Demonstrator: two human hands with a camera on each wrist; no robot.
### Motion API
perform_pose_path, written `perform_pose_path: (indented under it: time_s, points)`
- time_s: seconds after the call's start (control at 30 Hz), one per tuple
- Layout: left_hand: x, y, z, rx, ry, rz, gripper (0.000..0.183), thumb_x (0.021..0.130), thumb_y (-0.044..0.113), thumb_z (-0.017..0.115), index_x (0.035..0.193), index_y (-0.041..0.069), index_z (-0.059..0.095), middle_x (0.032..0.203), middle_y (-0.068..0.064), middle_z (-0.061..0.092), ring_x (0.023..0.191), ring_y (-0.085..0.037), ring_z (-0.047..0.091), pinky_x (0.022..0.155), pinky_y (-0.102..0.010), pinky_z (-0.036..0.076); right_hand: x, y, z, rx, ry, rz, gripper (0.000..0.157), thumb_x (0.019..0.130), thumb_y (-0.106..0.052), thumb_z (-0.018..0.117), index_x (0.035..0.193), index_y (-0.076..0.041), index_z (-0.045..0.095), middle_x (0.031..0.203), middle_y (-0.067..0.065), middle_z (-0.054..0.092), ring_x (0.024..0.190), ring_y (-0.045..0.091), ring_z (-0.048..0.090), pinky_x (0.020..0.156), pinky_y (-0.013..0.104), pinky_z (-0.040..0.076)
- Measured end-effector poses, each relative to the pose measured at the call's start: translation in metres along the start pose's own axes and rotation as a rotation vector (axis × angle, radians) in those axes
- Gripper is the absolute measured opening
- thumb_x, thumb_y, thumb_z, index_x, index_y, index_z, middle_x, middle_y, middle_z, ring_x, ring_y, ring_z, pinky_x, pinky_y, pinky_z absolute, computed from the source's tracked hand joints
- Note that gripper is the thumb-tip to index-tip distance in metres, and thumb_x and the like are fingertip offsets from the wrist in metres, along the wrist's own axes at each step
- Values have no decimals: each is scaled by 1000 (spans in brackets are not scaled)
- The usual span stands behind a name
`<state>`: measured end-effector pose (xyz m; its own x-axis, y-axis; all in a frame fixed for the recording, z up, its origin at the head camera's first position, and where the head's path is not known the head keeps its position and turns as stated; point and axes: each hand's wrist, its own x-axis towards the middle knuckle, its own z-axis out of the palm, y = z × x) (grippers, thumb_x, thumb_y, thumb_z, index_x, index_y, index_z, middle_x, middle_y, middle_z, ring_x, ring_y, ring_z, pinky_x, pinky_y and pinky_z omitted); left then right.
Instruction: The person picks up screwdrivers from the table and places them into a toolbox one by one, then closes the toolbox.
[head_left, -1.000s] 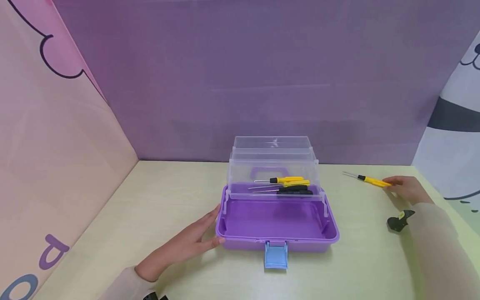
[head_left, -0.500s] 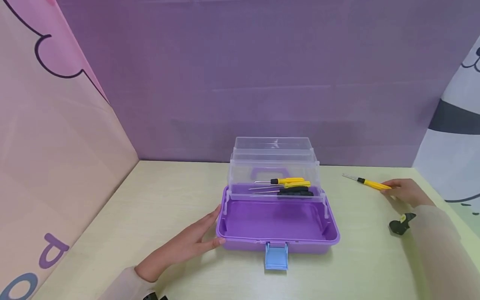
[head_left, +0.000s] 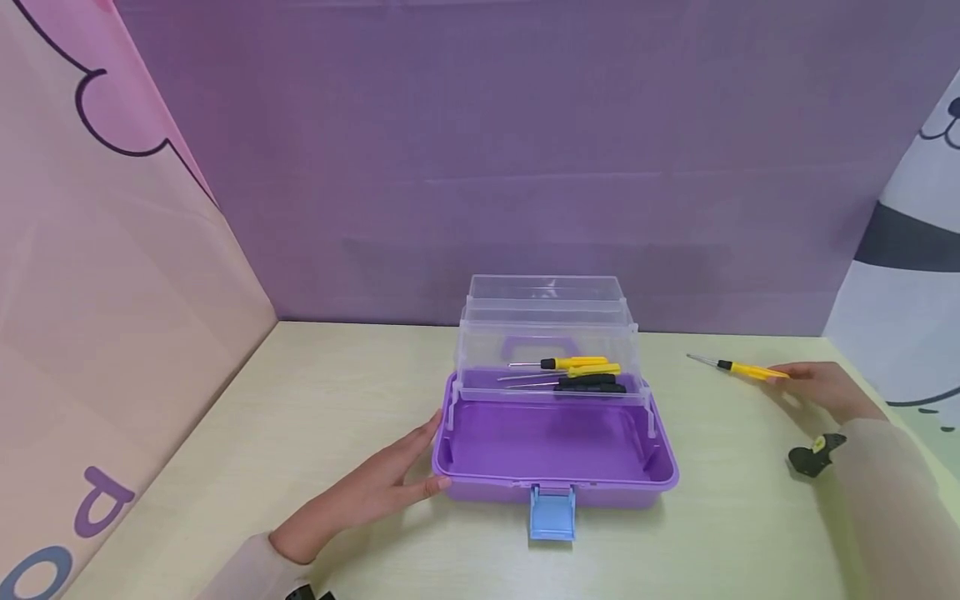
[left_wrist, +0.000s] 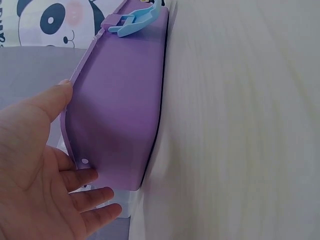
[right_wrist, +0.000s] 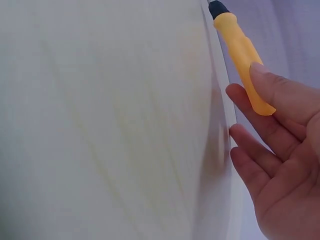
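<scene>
At the right of the head view my right hand (head_left: 823, 390) pinches a screwdriver (head_left: 738, 368) by the end of its yellow handle, the shaft pointing left. In the right wrist view the thumb and index finger hold the yellow handle (right_wrist: 242, 57), while the other fingers stay loosely bent. My left hand (head_left: 378, 487) rests against the left front corner of a purple toolbox (head_left: 555, 492). Its thumb (left_wrist: 60, 97) touches the rim and the other fingers lie along the box's end. Several yellow and black screwdrivers (head_left: 585, 375) lie in the toolbox's clear upper tray.
The toolbox lid (head_left: 547, 287) stands raised at the back, clear plastic. A blue latch (head_left: 552, 512) hangs at the box front. Printed cloth walls (head_left: 547, 150) bound the pale table (head_left: 360, 375) at the back and both sides.
My right hand has shifted slightly right and nearer, and the screwdriver in it has moved a little too. My left hand and the toolbox stay where they were.
</scene>
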<state>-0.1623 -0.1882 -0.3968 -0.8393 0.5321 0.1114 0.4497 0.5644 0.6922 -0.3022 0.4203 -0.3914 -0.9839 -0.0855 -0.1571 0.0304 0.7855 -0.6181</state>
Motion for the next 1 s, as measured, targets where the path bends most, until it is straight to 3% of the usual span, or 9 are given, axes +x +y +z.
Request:
perform_pose_path:
  time_s: [0.1,0.23,0.4,0.63,0.7,0.93,1.0]
  points:
    - [0,0,0,2,-5,-1,82,93,41,57,153,19,6,157,-8,12,140,-31,20,108,-55,27,-4,-1,1,20,-5,-3,63,93,-39,58,131,10,46,136,37,38,119,50,36,92,63,31]
    - [-1,0,-1,7,-2,-8,82,93,43,56,153,19,6,157,-6,12,140,-31,21,108,-54,28,-8,-5,5,12,11,-36,60,94,-36,57,132,10,45,135,37,39,119,49,37,93,62,32]
    - [-1,1,-3,0,0,-20,82,92,43,57,153,19,6,157,-5,12,140,-31,21,108,-54,28,-11,-9,8,29,20,-18,64,94,-39,56,134,10,42,136,38,36,118,48,37,92,61,33]
    - [0,1,-2,-5,-4,-24,82,93,43,56,153,21,5,156,-7,12,140,-32,21,108,-55,28,-19,-10,13,60,38,6,67,92,-44,57,135,6,44,135,29,42,110,31,41,83,37,38]
    - [0,1,-2,-4,-1,-25,83,93,43,57,153,21,4,156,-8,13,140,-33,22,108,-55,28,-20,-11,14,60,42,0,68,92,-45,57,135,5,45,136,28,43,111,29,40,83,35,38]
    - [0,-1,0,0,2,-10,82,93,42,57,153,19,5,156,-11,13,140,-34,22,108,-56,26,-21,-11,17,124,22,48,74,92,-50,53,140,4,39,142,31,34,119,42,34,90,53,35]
    - [0,-1,0,0,1,-9,82,93,42,57,153,20,5,156,-10,13,140,-33,22,108,-55,26,-21,-10,17,144,25,59,75,91,-52,53,140,3,38,141,28,39,120,43,33,91,56,34]
